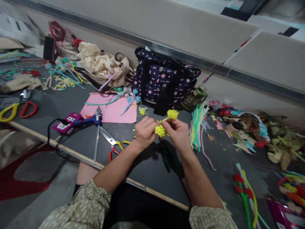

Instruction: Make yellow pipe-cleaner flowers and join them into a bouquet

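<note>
Both hands meet over the middle of the dark table [143, 165], closed around a yellow fluffy craft flower [172, 114] with more than one tuft. My left hand [145, 133] pinches it from the left, its fingers curled in. My right hand [177, 130] grips it from the other side, thumb and fingertips pressed together. Fingers hide the point where the tufts join. Below the hands lies a dark-handled tool [165, 156], partly covered. Scissors with red and yellow handles [111, 141] rest left of my left forearm.
A blue glue gun [88, 120] and a purple box with a cord [68, 124] lie left, near pink paper [111, 109]. Behind stands a patterned dark bag [164, 79]. Pipe cleaners [198, 124] and a green jar [196, 97] are right. Yellow-and-red-handled scissors [20, 108] lie far left.
</note>
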Available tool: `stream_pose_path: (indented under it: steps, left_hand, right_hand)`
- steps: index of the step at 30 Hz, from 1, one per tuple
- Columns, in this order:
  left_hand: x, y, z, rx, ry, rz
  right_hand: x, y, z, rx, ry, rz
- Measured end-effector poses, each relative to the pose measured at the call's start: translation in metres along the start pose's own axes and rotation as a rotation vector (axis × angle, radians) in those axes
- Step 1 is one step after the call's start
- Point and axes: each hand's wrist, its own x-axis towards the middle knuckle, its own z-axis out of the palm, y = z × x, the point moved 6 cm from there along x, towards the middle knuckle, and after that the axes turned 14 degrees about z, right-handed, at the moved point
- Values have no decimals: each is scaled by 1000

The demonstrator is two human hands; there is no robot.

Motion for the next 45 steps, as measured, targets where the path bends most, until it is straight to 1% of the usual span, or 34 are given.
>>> stream_pose_path:
  steps: [4, 7, 10, 13, 15, 18, 20, 23, 26, 29, 33, 36, 38, 42, 45]
  left_hand:
    - [-3, 0, 1, -13, -6, 8]
    - [-2, 4, 2, -82, 34, -22]
    - [4, 10, 3, -196, 62, -75]
    - [9, 8, 8, -443, 8, -223]
    - [7, 1, 13, -648, -15, -371]
    - [1, -12, 21, -912, -12, -591]
    - [-1, -17, 25, -1022, -22, -694]
    - [-4, -17, 30, -1070, -97, -778]
    - [-5, -13, 33, -1060, -176, -762]
    - [-8, -12, 34, -1070, -229, -731]
    - [-15, -17, 37, -1090, -263, -794]
    - [-18, -19, 39, -1098, -250, -854]
    - [-17, -20, 40, -1082, -220, -856]
    - [-11, -22, 38, -988, -163, -786]
    - [-7, -23, 35, -922, -139, -705]
  right_hand:
    - [-3, -3, -1, -7, 14, -24]
    - [-3, -8, -6, -7, 39, -61]
    - [2, -9, -12, 46, 33, -76]
    - [8, -7, -20, 110, -18, -68]
    - [11, -7, -24, 142, -68, -67]
    - [11, -9, -25, 152, -164, -99]
    - [9, -12, -23, 139, -227, -138]
    - [7, -16, -18, 104, -304, -204]
    - [5, -20, -14, 39, -338, -293]
    - [3, -22, -12, -14, -367, -371]
    - [2, -24, -13, -48, -373, -406]
    - [1, -24, -13, -120, -378, -414]
    - [1, -24, -13, -178, -371, -414]
    - [3, -21, -14, -254, -318, -403]
    - [3, -20, -15, -280, -277, -388]
